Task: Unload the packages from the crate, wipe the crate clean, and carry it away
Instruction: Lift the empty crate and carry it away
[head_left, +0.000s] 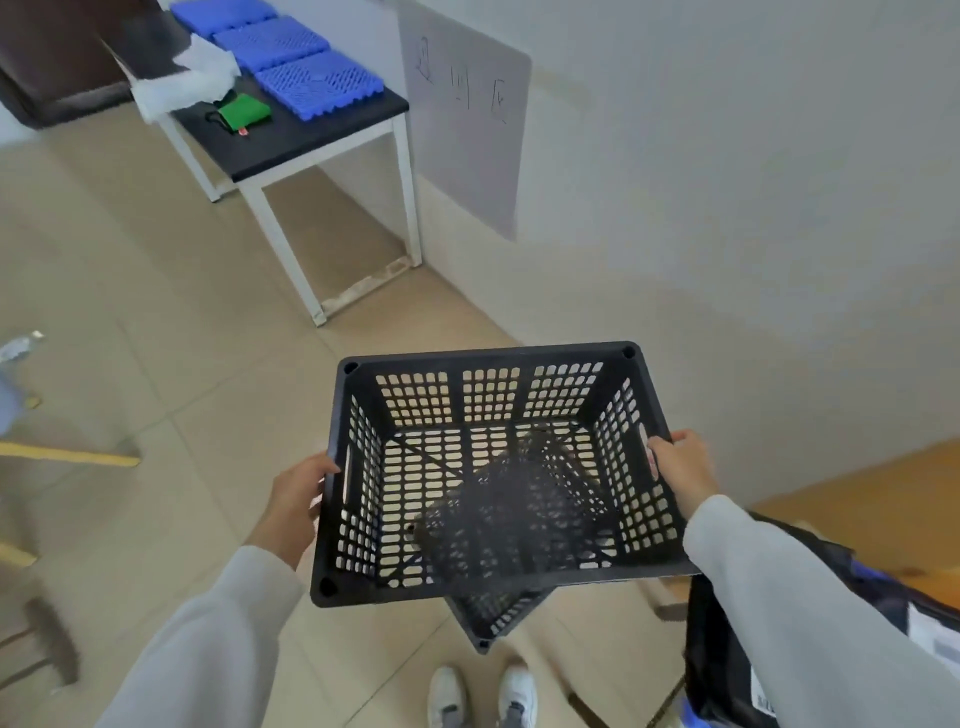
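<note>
Fingers of the left hand and right hand curl round the slotted side handles of the black perforated plastic crate, held above the tiled floor. A blurred dark shape shows through its base, unidentifiable.

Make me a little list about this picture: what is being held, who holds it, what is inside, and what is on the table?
held: black crate, lifted above the floor
left hand: grips the crate's left side
right hand: grips the right side, fingers in the handle slot
inside: no packages; a second crate shows through below
table: blue mats, a green pouch, white cloth
floor: beige tiles, white shoes
</note>
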